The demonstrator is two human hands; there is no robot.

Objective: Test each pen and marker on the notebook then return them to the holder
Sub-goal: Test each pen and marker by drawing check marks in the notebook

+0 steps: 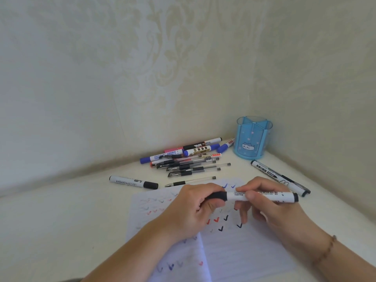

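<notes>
Left hand: the left hand (191, 208) is curled round the black cap end of a white marker (262, 196), fingers wrapped over it and the thumb tucked beneath.
Right hand: the right hand (270, 202) pinches the marker's white barrel between thumb and forefinger; the other fingers hang loosely down toward the page.
Marker: held level above the notebook (234, 253), cap end to the left, black butt end sticking out past the right hand. Whether the cap is seated or pulled a little off, I cannot tell.
Notebook: open and flat under both hands, its lined pages dotted with red, blue and black tick marks.
Holder: a blue holder (252, 139) with a cat picture stands upright in the far corner, well apart from the hands; no pens show above its rim.
Pile: a heap of pens (187, 159), markers and clear gel pens, lies left of the holder, beyond the notebook.
Strays: one black-capped marker (133, 182) lies to the left of the notebook's top, a gel pen (189, 181) just beside its top edge, and two markers (280, 178) lie to the right, near the holder.
Wrist: a thin bracelet (325, 251) on the right wrist.
Surface: a white table (61, 220).
Room: pale patterned wallpaper (142, 68) meets in a corner behind the holder.
</notes>
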